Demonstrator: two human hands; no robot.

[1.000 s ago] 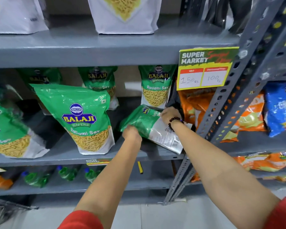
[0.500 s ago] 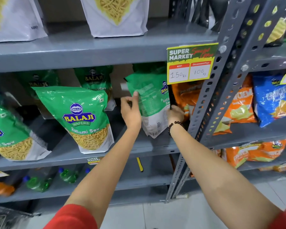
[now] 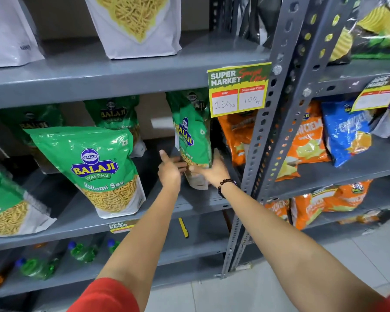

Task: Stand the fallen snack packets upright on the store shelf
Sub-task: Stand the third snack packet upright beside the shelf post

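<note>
A green Balaji Ratlami Sev packet (image 3: 193, 140) stands upright, turned edge-on, at the right end of the grey middle shelf (image 3: 144, 213). My right hand (image 3: 212, 171), with a bead bracelet on the wrist, grips its white bottom corner. My left hand (image 3: 169, 170) is beside the packet's lower left with thumb and fingers spread, its fingertips touching the base. Another green packet (image 3: 190, 97) stands right behind it. A large green packet (image 3: 99, 167) stands upright in the middle, and one more (image 3: 5, 199) leans at the left edge.
A yellow and green price tag (image 3: 238, 88) hangs from the upper shelf just above the held packet. A perforated grey post (image 3: 279, 113) and orange packets (image 3: 236, 136) are close on the right. Green bottles (image 3: 81, 253) lie on the lower shelf.
The packet lay tilted on the shelf one second ago; both hands lifted it upright and turned it edge-on. My left hand slid down from its upper edge to its base and spread.
</note>
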